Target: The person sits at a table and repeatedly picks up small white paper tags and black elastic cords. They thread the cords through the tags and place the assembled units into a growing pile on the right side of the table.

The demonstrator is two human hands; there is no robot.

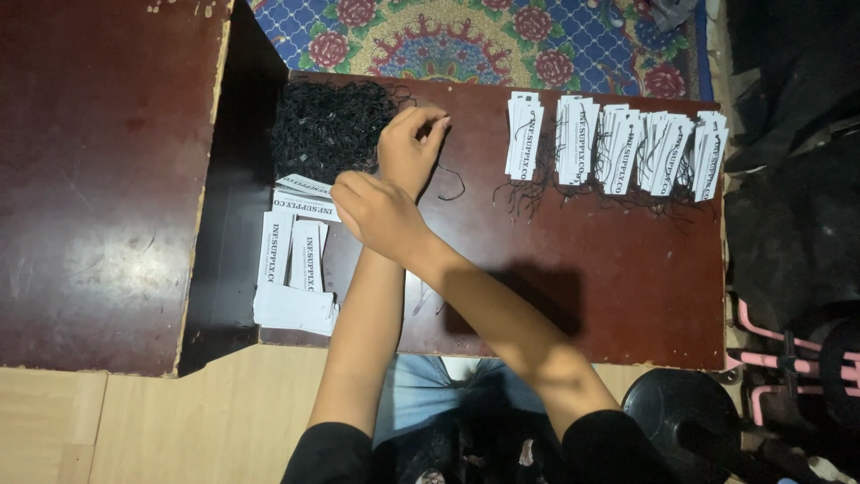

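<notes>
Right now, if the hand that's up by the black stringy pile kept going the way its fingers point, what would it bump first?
The left hand crosses over and points up and right. Its way looks free across the bare table to the far edge, though it already pinches a thin black string.

I sit in a home room used for piecework: a low, worn dark-red table (627, 296) stands on pale wood flooring (134, 430), with a flowered, patterned rug (466, 36) at the far side. Rows of white paper tags (618, 143) and a heap of black strings (327, 125) cover the tabletop
</notes>
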